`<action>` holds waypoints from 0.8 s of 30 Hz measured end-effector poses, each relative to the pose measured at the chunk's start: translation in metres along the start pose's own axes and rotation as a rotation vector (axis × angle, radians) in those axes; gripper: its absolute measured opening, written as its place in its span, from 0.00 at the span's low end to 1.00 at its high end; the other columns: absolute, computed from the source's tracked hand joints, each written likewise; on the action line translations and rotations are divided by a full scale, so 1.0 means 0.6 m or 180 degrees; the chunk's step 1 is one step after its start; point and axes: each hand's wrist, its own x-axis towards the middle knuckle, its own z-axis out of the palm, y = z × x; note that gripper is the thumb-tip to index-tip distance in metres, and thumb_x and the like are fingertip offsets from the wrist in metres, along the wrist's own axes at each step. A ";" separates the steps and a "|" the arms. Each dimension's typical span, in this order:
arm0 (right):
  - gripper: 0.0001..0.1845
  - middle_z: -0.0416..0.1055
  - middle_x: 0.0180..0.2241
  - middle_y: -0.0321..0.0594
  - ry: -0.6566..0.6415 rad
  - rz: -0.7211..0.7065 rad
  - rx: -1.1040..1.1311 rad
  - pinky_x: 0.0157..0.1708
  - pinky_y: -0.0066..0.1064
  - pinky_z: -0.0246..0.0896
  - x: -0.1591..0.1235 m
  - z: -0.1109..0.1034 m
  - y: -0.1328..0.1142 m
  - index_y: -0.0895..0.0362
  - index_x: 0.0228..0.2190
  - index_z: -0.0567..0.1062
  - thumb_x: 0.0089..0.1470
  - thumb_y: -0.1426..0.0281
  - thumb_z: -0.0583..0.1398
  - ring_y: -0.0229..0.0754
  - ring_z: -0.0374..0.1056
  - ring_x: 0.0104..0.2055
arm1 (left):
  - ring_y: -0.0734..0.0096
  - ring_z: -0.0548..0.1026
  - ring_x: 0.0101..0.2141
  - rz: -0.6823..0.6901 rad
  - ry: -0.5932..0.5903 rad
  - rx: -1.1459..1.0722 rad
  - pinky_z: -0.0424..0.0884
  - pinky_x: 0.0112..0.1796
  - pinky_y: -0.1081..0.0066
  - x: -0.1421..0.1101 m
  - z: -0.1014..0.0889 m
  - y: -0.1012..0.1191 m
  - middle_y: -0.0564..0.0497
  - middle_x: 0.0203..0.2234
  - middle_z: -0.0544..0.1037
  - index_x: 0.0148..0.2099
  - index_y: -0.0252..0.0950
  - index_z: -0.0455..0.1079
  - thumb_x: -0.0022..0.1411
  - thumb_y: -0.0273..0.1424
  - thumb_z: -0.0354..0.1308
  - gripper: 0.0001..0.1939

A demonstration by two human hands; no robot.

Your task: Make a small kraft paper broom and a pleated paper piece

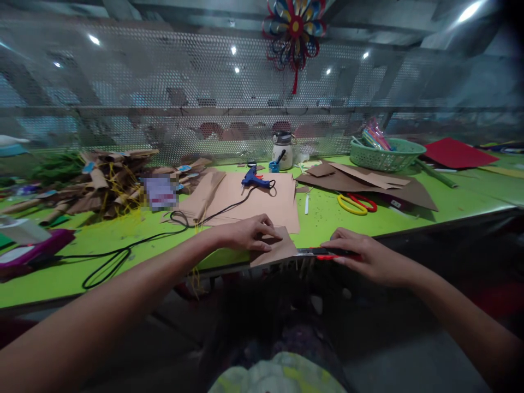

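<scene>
My left hand (256, 233) presses a small piece of brown kraft paper (276, 252) at the table's front edge, fingers bent over it and thumb on top. Part of that paper sticks out past the edge. In my right hand (364, 254) is a pair of scissors (315, 251) with black and red parts, held level. Their metal blades meet the right edge of the paper; how far apart the blades are cannot be made out. Behind my left hand lie large sheets of kraft paper (262, 204), with a blue glue gun (256, 179) resting on them.
Yellow-and-red handled scissors (352, 205) lie beside stacked dark brown paper (368, 183). A green basket (387, 155) stands behind. The glue gun's black cord (155, 237) loops across the green table (172, 273). Rolled paper bundles (110, 185) are heaped left, near a purple-and-white object (36, 248).
</scene>
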 end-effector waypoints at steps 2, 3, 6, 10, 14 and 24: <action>0.18 0.63 0.38 0.42 -0.0035 0.0003 0.0063 0.43 0.34 0.59 -0.007 -0.004 0.001 0.51 0.52 0.69 0.62 0.65 0.51 0.42 0.63 0.41 | 0.64 0.68 0.44 -0.0026 -0.0001 -0.0033 0.65 0.48 0.68 0.001 0.000 0.001 0.44 0.45 0.65 0.55 0.42 0.68 0.61 0.44 0.54 0.23; 0.18 0.63 0.39 0.42 -0.0046 0.0016 0.0081 0.43 0.34 0.59 -0.010 -0.004 0.000 0.51 0.52 0.68 0.62 0.65 0.51 0.41 0.63 0.41 | 0.64 0.68 0.44 -0.0050 -0.0011 -0.0035 0.64 0.48 0.68 0.001 -0.001 0.001 0.44 0.45 0.65 0.55 0.42 0.69 0.60 0.44 0.54 0.23; 0.18 0.63 0.39 0.42 -0.0034 0.0084 0.0036 0.43 0.33 0.59 -0.017 0.001 -0.007 0.52 0.52 0.68 0.62 0.66 0.51 0.41 0.63 0.41 | 0.64 0.68 0.43 -0.0128 -0.0071 -0.0021 0.65 0.47 0.68 0.002 -0.003 0.003 0.45 0.44 0.65 0.55 0.42 0.68 0.60 0.44 0.55 0.23; 0.18 0.62 0.39 0.43 0.0089 0.0236 -0.0210 0.43 0.35 0.59 -0.012 0.015 -0.021 0.53 0.51 0.68 0.61 0.68 0.51 0.42 0.62 0.40 | 0.65 0.68 0.43 -0.0120 -0.0059 -0.0017 0.65 0.47 0.68 0.003 -0.004 0.005 0.45 0.45 0.65 0.55 0.43 0.68 0.59 0.44 0.56 0.23; 0.18 0.62 0.39 0.43 0.0088 0.0214 -0.0272 0.42 0.36 0.59 -0.003 0.017 -0.027 0.53 0.51 0.68 0.61 0.68 0.50 0.43 0.62 0.40 | 0.64 0.68 0.44 -0.0126 -0.0028 -0.0028 0.65 0.47 0.68 0.003 -0.004 0.008 0.45 0.44 0.66 0.55 0.42 0.69 0.60 0.43 0.55 0.22; 0.19 0.63 0.40 0.43 0.0033 0.0202 -0.0132 0.44 0.35 0.59 -0.027 -0.008 -0.016 0.53 0.52 0.68 0.62 0.64 0.50 0.42 0.63 0.42 | 0.64 0.68 0.44 -0.0201 -0.0077 0.0000 0.65 0.47 0.68 0.005 -0.006 0.013 0.45 0.44 0.66 0.55 0.41 0.69 0.60 0.40 0.57 0.21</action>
